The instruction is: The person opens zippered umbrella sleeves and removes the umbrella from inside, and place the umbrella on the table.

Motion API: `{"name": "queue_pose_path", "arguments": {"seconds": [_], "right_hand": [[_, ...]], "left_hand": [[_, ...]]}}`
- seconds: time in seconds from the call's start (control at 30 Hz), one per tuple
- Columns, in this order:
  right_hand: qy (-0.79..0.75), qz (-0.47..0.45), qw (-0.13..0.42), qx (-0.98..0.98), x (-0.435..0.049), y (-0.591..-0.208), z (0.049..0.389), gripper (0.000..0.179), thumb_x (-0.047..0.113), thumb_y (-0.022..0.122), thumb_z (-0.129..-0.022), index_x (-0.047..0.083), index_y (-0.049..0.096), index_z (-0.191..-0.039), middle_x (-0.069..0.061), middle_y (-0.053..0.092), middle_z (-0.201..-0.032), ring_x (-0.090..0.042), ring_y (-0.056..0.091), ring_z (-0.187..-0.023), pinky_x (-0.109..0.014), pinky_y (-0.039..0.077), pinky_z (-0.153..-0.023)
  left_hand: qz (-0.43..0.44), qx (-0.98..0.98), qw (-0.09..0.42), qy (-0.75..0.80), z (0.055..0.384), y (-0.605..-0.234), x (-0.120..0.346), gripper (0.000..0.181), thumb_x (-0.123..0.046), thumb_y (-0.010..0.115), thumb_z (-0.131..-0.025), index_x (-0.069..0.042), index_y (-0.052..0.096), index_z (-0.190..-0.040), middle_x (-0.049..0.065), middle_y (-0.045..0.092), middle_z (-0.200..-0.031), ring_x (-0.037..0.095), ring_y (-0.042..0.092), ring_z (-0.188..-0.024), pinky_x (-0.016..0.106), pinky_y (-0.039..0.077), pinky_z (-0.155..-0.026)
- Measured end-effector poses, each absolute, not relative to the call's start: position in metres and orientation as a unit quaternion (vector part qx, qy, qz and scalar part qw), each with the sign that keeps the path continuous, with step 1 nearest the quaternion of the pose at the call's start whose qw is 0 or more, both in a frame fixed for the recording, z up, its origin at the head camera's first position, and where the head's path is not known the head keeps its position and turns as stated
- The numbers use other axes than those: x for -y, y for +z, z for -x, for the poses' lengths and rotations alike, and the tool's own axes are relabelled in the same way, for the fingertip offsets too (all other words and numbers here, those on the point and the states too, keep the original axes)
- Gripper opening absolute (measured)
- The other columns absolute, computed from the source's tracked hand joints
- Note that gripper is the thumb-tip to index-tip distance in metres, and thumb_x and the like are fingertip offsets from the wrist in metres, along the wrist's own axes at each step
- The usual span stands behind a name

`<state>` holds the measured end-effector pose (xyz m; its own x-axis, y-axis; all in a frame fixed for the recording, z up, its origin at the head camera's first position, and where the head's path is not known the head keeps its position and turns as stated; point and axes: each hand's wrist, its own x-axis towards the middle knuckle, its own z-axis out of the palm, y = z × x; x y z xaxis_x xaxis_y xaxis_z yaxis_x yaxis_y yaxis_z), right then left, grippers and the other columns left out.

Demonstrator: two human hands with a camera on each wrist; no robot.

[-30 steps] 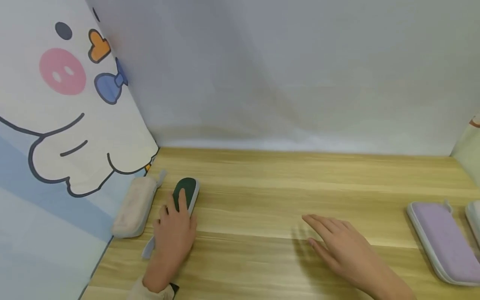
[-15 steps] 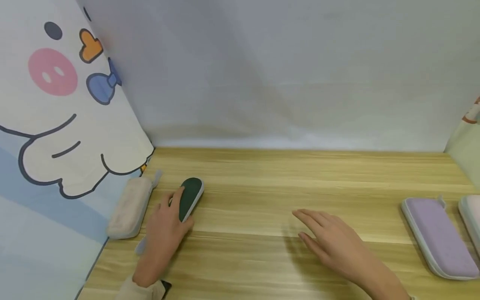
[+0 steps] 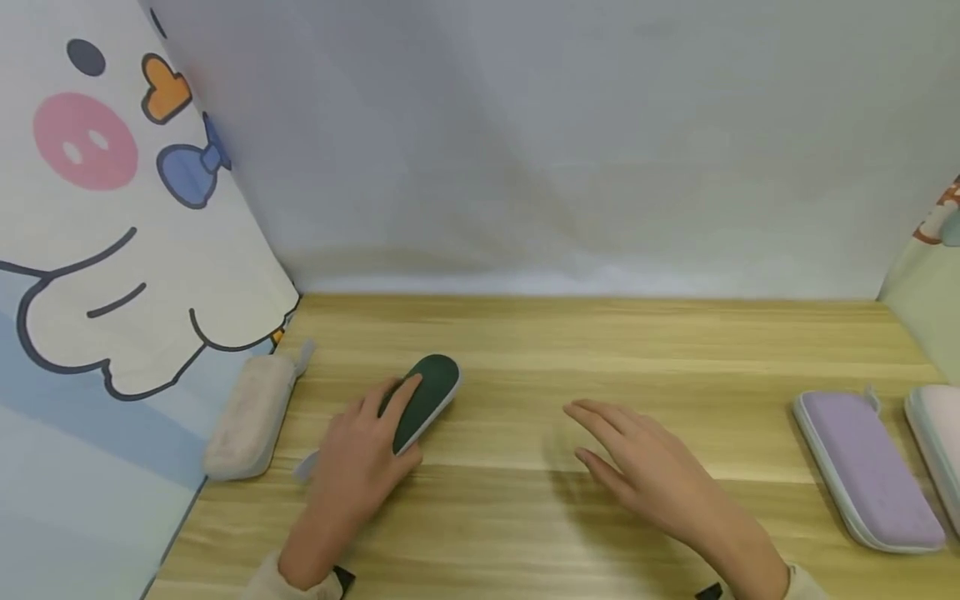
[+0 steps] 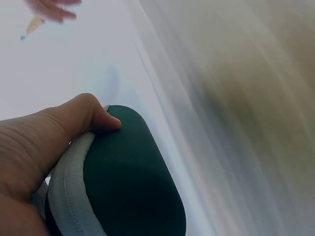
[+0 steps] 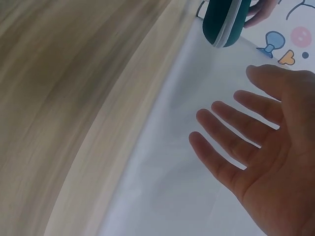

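My left hand [image 3: 363,454] grips a dark green zip case [image 3: 435,387] with a pale grey zip band, at left of centre in the head view. Its fingers lie over the top and the thumb is at the near side. In the left wrist view the thumb [image 4: 93,115] presses on the green case [image 4: 133,172]. The right wrist view shows the case's rounded end [image 5: 216,29] above the table. My right hand [image 3: 648,471] hovers over the middle right of the table, palm inward, fingers straight and slightly spread, holding nothing.
A beige zip case [image 3: 251,417] lies at the left edge beside the cartoon-printed sheet [image 3: 165,275]. At the right lie a purple zip case [image 3: 870,471] and a pink one [image 3: 941,442], partly out of frame. A pale backdrop [image 3: 562,167] closes off the wooden table's [image 3: 525,333] far edge.
My left hand has gone from lying on the green case to gripping it, and has carried it to the right. The right hand has shifted slightly left in the head view, still open.
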<state>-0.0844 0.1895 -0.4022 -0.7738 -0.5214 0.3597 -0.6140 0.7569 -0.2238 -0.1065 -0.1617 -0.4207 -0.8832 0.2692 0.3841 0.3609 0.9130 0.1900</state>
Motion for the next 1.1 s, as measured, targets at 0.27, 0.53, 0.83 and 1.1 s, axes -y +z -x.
{"name": "queue_pose_path", "arguments": {"seconds": [0.27, 0.53, 0.83, 1.1], "right_hand": [[0.180, -0.304, 0.125, 0.927, -0.186, -0.402, 0.090, 0.057, 0.022, 0.075, -0.098, 0.014, 0.055, -0.151, -0.007, 0.065, -0.144, -0.030, 0.066, -0.126, -0.051, 0.057, -0.099], [0.194, -0.326, 0.099, 0.920, -0.178, -0.407, 0.096, 0.068, 0.025, 0.081, -0.093, 0.013, 0.052, -0.153, -0.009, 0.062, -0.146, -0.031, 0.064, -0.129, -0.048, 0.056, -0.101], [0.239, -0.330, 0.045, 0.912, -0.175, -0.415, 0.094, 0.079, 0.021, 0.087, -0.086, 0.013, 0.049, -0.155, -0.010, 0.058, -0.149, -0.030, 0.061, -0.133, -0.046, 0.057, -0.101], [0.247, -0.337, -0.013, 0.908, -0.178, -0.419, 0.094, 0.078, 0.023, 0.086, -0.088, 0.008, 0.048, -0.154, -0.010, 0.057, -0.150, -0.032, 0.057, -0.136, -0.049, 0.053, -0.106]], "left_hand": [[0.244, 0.950, 0.173, -0.088, 0.100, -0.418, 0.137, 0.084, -0.023, 0.084, -0.080, -0.022, 0.049, -0.156, 0.014, 0.062, -0.143, 0.037, 0.068, -0.113, 0.053, 0.058, -0.080], [0.332, 0.927, 0.171, -0.038, 0.083, -0.416, 0.117, 0.082, -0.031, 0.082, -0.082, -0.026, 0.048, -0.156, 0.008, 0.061, -0.146, 0.031, 0.068, -0.113, 0.047, 0.059, -0.086], [0.400, 0.892, 0.211, 0.004, 0.077, -0.417, 0.096, 0.074, -0.029, 0.084, -0.081, -0.029, 0.057, -0.150, 0.003, 0.062, -0.144, 0.026, 0.068, -0.108, 0.040, 0.059, -0.086], [0.431, 0.873, 0.225, 0.017, 0.076, -0.423, 0.084, 0.070, -0.032, 0.086, -0.081, -0.027, 0.060, -0.145, 0.000, 0.063, -0.142, 0.025, 0.067, -0.108, 0.039, 0.057, -0.084]]}}
